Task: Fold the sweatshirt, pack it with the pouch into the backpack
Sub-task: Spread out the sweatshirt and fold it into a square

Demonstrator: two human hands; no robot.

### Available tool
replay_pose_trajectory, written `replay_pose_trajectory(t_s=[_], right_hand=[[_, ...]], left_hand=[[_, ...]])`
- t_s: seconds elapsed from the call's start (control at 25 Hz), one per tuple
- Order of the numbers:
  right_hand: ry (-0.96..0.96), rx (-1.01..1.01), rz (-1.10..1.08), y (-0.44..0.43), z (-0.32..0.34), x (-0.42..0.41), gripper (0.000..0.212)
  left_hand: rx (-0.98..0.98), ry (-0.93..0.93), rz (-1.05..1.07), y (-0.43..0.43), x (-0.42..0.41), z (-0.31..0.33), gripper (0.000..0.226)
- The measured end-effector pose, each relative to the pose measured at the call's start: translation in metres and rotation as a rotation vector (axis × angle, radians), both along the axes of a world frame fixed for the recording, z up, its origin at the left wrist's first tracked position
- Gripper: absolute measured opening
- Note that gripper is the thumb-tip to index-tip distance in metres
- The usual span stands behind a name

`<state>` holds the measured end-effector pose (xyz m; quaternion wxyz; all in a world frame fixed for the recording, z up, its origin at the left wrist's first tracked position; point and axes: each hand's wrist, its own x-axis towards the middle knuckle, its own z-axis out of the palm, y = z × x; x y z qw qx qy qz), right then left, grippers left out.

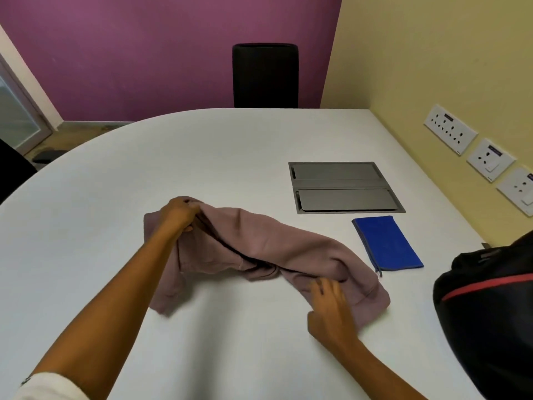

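Gripping sweatshirt (pixel 274 241) left end: left hand (pixel 180 213) | right hand (pixel 331 304) on right end, grip unclear | white desk (pixel 202 154): blue pouch (pixel 386 243), black backpack (pixel 490 313) | purple wall (pixel 144 53), yellow wall (pixel 432 53)
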<state>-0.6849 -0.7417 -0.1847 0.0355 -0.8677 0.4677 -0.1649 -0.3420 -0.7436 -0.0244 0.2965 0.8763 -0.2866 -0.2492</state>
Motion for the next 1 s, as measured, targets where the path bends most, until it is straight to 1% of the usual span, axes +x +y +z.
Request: replay_pose_trajectory(t_s=[0.04, 0.12, 0.16, 0.24, 0.28, 0.32, 0.36, 0.4, 0.44, 0.48, 0.56, 0.6, 0.64, 0.72, 0.8, 0.88, 0.96, 1.0], right_hand=[[-0.031, -0.017, 0.049, 0.001, 0.007, 0.012, 0.043], [-0.033, -0.056, 0.07, -0.01, 0.02, 0.036, 0.039], [-0.02, -0.043, 0.055, -0.022, 0.026, 0.051, 0.043], [0.018, -0.02, 0.01, -0.047, 0.035, 0.078, 0.06], [0.049, 0.003, 0.041, -0.057, 0.044, 0.092, 0.062], [0.082, 0.016, 0.076, -0.067, 0.051, 0.104, 0.054], [0.074, 0.045, 0.116, -0.077, 0.058, 0.113, 0.036], [0.016, 0.088, 0.124, -0.089, 0.066, 0.12, 0.019], [-0.011, 0.168, 0.123, -0.103, 0.072, 0.125, 0.009], [-0.011, 0.197, 0.136, -0.115, 0.079, 0.13, 0.006], [-0.03, 0.107, 0.133, -0.141, 0.09, 0.14, 0.008], [-0.053, 0.045, 0.125, -0.154, 0.096, 0.146, 0.011], [-0.075, 0.035, 0.094, -0.164, 0.1, 0.154, 0.013], [-0.138, 0.118, -0.022, -0.182, 0.105, 0.165, 0.014], [-0.156, 0.192, -0.155, -0.2, 0.095, 0.162, 0.015], [-0.073, 0.213, -0.209, -0.202, 0.075, 0.151, 0.023], [0.002, 0.154, -0.192, -0.188, 0.054, 0.139, 0.042], [-0.035, 0.099, -0.156, -0.176, 0.045, 0.132, 0.047]], left_hand=[[-0.008, -0.002, -0.013, 0.005, -0.002, -0.005, 0.011], [-0.037, 0.004, -0.013, 0.014, 0.0, -0.014, 0.009], [-0.053, 0.007, -0.002, 0.019, 0.003, -0.018, 0.011], [-0.051, -0.008, 0.018, 0.026, 0.01, -0.028, 0.019], [-0.041, -0.016, 0.032, 0.03, 0.014, -0.033, 0.022], [-0.035, -0.025, 0.052, 0.034, 0.019, -0.038, 0.024], [-0.026, -0.039, 0.073, 0.038, 0.026, -0.043, 0.026], [-0.014, -0.068, 0.094, 0.042, 0.032, -0.048, 0.027], [-0.004, -0.106, 0.115, 0.046, 0.039, -0.052, 0.029], [-0.005, -0.145, 0.133, 0.048, 0.046, -0.056, 0.031], [-0.048, -0.199, 0.155, 0.048, 0.053, -0.061, 0.03], [-0.092, -0.221, 0.166, 0.044, 0.055, -0.062, 0.026], [-0.146, -0.254, 0.173, 0.039, 0.055, -0.061, 0.02], [-0.272, -0.334, 0.17, 0.026, 0.054, -0.058, 0.006], [-0.401, -0.397, 0.129, 0.02, 0.048, -0.059, 0.004], [-0.476, -0.484, -0.023, 0.025, 0.031, -0.07, 0.004], [-0.416, -0.511, -0.235, 0.04, 0.005, -0.102, 0.016], [-0.361, -0.485, -0.31, 0.05, -0.011, -0.122, 0.022]])
